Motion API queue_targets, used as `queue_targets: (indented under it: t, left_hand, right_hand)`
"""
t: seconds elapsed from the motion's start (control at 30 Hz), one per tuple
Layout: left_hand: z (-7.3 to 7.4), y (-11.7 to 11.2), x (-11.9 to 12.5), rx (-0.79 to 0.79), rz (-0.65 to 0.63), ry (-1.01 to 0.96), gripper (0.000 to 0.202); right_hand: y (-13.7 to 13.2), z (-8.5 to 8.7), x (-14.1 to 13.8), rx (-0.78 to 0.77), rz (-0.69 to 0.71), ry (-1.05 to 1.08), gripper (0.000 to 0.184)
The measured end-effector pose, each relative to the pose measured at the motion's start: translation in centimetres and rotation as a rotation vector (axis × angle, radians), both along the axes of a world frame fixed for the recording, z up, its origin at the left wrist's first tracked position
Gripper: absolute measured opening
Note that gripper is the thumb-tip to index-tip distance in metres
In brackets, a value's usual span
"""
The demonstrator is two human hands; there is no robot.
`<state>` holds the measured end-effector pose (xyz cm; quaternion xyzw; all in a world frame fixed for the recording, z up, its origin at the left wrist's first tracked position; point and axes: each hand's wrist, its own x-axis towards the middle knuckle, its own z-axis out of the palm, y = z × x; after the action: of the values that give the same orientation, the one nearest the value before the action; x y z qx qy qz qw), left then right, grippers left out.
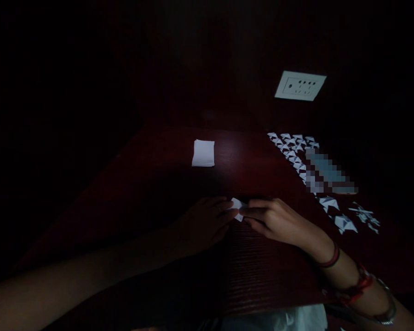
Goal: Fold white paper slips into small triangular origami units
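Both my hands meet near the front of a dark red wooden table (152, 184). My left hand (205, 223) and my right hand (278, 220) pinch a small piece of white paper (238, 208) between their fingertips, pressing it against the tabletop. The fingers of both hands are closed on it. My right wrist wears red bands and a metal bangle. A small stack of white paper squares (203, 153) lies farther back, in the middle of the table.
Several small folded white paper pieces (293, 147) lie in rows at the right, with more folded paper pieces (345, 223) nearer me. A blurred-out flat object (327, 174) lies among them. A white wall socket (300, 85) sits on the dark wall behind. The surroundings are very dark.
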<state>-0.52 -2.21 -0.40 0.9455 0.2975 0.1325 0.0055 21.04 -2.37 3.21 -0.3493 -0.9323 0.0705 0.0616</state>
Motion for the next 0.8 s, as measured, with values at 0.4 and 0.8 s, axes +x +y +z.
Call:
queue_targets:
  t: [0.4,0.8]
  left_hand:
    - [0.41,-0.49,0.22,-0.029,0.042,0.028,0.034]
    - [0.55,-0.53,0.27,-0.035,0.041,0.049,0.035]
  right_hand:
    - [0.45,0.38,0.55,-0.037,0.004,-0.004,0.024]
    - [0.24,0.60,0.56,-0.042,0.062,-0.031,0.020]
